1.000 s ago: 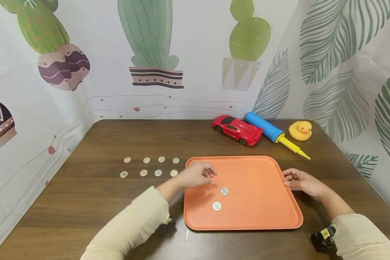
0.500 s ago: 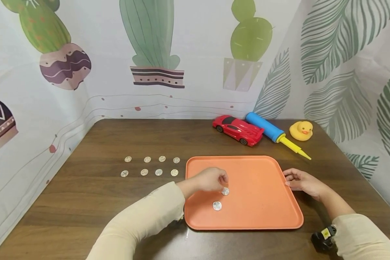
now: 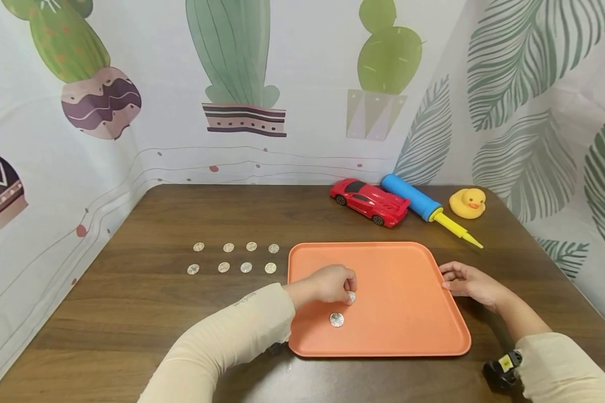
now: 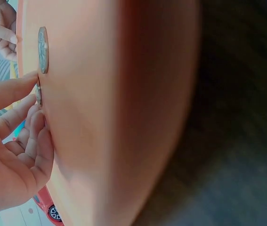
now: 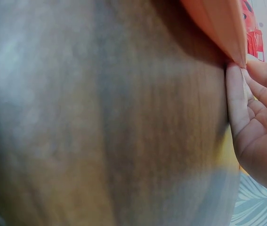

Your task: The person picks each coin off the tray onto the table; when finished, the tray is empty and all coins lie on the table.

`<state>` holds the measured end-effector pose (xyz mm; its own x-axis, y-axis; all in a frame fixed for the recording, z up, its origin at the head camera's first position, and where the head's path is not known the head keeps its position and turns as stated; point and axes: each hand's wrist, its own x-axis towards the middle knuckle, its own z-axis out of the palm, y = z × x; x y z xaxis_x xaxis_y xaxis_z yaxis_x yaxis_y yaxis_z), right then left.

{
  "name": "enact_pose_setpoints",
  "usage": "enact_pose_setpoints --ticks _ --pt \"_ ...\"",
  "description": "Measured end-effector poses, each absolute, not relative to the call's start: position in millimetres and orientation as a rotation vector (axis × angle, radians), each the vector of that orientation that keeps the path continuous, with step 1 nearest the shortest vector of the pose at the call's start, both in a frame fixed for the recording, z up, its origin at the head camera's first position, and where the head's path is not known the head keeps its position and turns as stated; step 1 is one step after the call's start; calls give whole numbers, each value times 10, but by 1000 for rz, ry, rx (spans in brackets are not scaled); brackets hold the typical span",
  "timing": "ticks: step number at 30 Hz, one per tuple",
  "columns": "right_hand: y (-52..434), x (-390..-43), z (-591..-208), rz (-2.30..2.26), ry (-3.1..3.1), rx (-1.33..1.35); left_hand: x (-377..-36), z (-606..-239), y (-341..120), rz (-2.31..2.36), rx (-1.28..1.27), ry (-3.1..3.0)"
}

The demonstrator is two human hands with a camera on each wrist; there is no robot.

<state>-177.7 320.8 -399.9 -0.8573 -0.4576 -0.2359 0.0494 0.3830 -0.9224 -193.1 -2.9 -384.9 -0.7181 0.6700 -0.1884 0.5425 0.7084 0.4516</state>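
The left hand (image 3: 327, 284) is pinching a coin (image 3: 351, 296) mid-tray (image 3: 413, 336); the right hand (image 3: 466, 281) is gripping the tray's right edge, beside bare table (image 3: 131, 313).

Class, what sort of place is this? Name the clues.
Probably a staged tabletop set: a dark wooden table walled by cactus-print cloth backdrops, with a red toy car and a yellow rubber duck.
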Motion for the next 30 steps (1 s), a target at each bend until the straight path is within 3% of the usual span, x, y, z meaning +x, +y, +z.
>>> enact_pose_setpoints --ticks 30 --pt "3203 -1769 -4004 -1503 2180 -377 -1937 -3848 -71 661 993 2519"
